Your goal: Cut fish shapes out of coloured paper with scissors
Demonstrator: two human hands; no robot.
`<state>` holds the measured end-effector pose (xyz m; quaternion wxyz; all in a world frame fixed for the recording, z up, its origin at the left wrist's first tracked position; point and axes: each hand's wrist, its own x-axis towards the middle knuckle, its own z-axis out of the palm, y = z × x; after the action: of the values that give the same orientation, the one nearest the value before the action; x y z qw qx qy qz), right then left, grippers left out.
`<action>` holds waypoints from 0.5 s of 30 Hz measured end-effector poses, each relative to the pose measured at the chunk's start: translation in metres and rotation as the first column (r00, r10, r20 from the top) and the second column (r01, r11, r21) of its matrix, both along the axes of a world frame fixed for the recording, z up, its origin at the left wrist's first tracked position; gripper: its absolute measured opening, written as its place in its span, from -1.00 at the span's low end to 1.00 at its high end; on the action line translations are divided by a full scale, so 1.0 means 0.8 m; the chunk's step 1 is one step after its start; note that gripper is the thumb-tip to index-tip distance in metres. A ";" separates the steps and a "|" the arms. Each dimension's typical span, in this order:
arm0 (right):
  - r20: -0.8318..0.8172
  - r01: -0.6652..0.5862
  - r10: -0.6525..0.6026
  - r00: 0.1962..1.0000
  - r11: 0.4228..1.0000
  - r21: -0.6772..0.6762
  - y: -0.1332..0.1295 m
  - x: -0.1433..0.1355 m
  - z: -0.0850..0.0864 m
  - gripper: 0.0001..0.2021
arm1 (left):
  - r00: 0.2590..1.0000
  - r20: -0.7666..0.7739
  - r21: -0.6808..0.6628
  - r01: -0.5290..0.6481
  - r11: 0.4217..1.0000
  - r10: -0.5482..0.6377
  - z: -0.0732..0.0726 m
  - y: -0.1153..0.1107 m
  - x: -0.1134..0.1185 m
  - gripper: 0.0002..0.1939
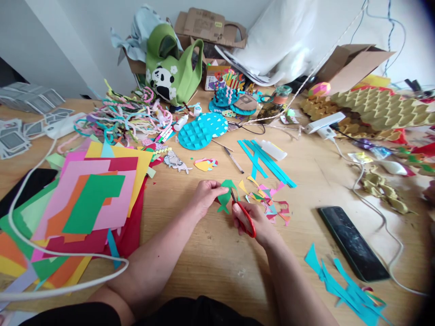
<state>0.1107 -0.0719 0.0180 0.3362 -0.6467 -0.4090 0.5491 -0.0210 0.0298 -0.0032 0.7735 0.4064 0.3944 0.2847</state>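
Observation:
A small green paper piece point(223, 199) with a forked, tail-like lower end is pinched at its left side by my left hand point(205, 195). My right hand point(253, 220) grips red-handled scissors point(245, 219), whose blades meet the paper's right edge; a thin green strip curls beside them. Colourful paper scraps point(271, 206) lie just right of the scissors. Beyond my hands are a grey paper fish point(176, 161) and a yellow-and-pink paper fish point(205, 164) on the wooden table point(190, 280).
Stacked coloured paper point(113, 203) and a white cable point(68, 248) lie left. Blue strips point(268, 163) lie ahead; a phone point(353, 242) and blue offcuts point(346, 290) are at right. Pipe cleaners point(129, 115), a green panda bag point(173, 72) and egg trays point(377, 108) stand farther back.

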 end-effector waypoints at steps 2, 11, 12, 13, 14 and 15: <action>0.003 -0.004 0.004 1.000 1.000 0.003 0.000 0.000 0.000 -0.41 | 1.000 -0.007 0.005 -0.005 1.000 0.005 -0.001 0.000 0.000 -0.72; 0.017 -0.020 0.020 1.000 1.000 0.010 0.001 0.005 -0.003 -0.46 | 0.999 -0.045 -0.009 -0.012 1.000 0.011 0.000 0.001 0.002 -0.69; 0.015 -0.022 0.021 1.000 1.000 0.009 0.001 0.006 -0.003 -0.46 | 0.999 -0.048 -0.014 -0.010 1.000 0.010 0.000 0.001 0.002 -0.69; 0.013 -0.022 0.022 1.000 1.000 0.007 0.001 0.006 -0.003 -0.46 | 0.999 -0.048 -0.017 -0.009 1.000 0.008 0.001 0.000 0.001 -0.68; 0.012 -0.022 0.022 1.000 1.000 0.005 0.001 0.006 -0.003 -0.46 | 0.999 -0.048 -0.017 -0.008 1.000 0.007 0.002 0.000 0.001 -0.68; 0.012 -0.022 0.022 1.000 1.000 0.002 0.001 0.007 -0.003 -0.46 | 0.999 -0.049 -0.018 -0.009 1.000 0.008 0.003 0.000 0.001 -0.68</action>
<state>0.1161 -0.0707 0.0157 0.3284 -0.6448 -0.4188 0.5486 -0.0200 0.0300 -0.0009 0.7660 0.4047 0.4172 0.2744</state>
